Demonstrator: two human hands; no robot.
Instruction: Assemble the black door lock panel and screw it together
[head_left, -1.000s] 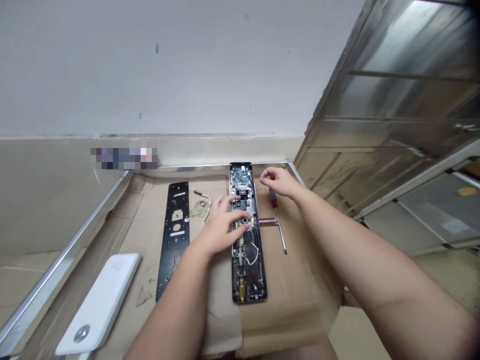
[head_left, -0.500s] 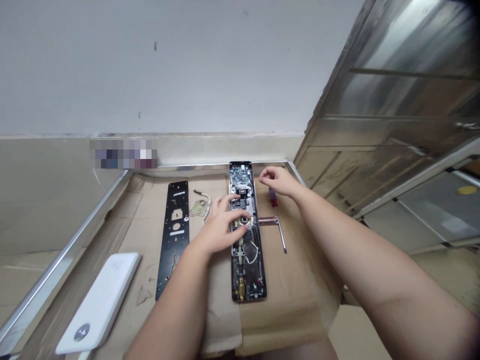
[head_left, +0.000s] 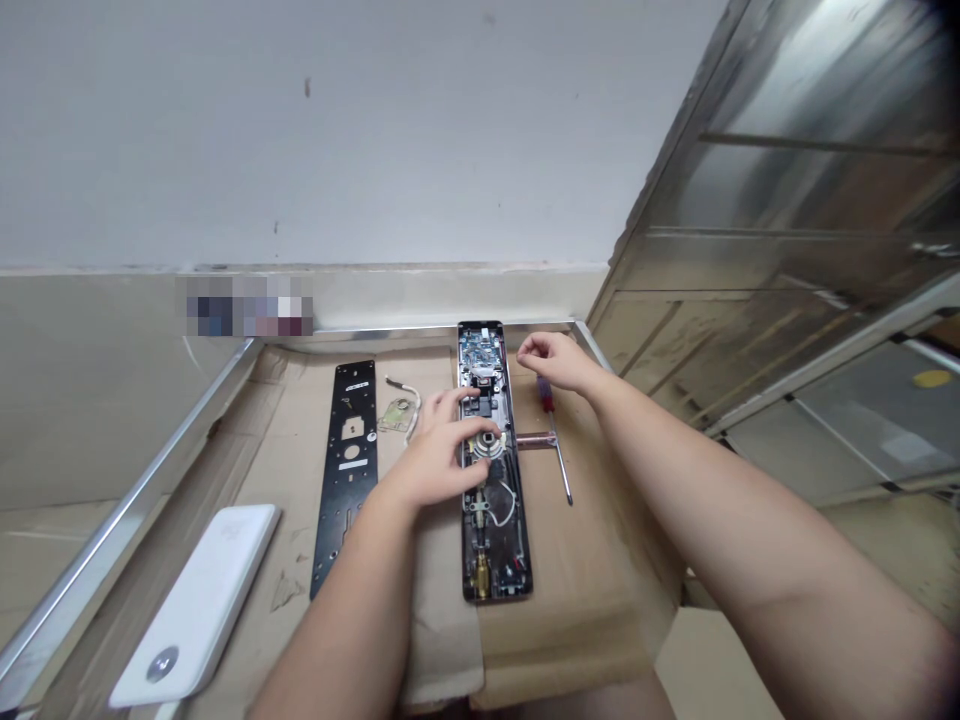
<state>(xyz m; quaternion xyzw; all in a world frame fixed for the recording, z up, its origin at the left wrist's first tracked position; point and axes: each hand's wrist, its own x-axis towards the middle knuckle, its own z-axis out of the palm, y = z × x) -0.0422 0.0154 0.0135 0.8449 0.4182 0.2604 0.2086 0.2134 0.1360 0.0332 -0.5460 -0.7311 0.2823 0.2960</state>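
A long black lock housing (head_left: 491, 540) lies upright in view on the cardboard, its inside showing a blue circuit board (head_left: 480, 348), a round metal hub, a white wire and a brass-coloured part. Over its middle rests my left hand (head_left: 442, 450), fingers spread, thumb and fingertips around the hub. My right hand (head_left: 559, 360) hovers beside the housing's upper right edge, thumb and fingers pinched together; anything between them is too small to see. Just below that hand a screwdriver (head_left: 547, 400) with a red and purple handle lies across a copper-coloured rod (head_left: 532, 440).
A black perforated plate (head_left: 345, 480) lies left of the housing, with a white cable (head_left: 414, 405) and a small clear bag (head_left: 394, 415) between them. Nearer me on the left is a white panel (head_left: 199, 600) with a round knob. A metal rim (head_left: 135, 500) borders the cardboard.
My left thumb has drawn back slightly to the left, off the hub's lower edge. My right hand keeps its pinch in nearly the same place.
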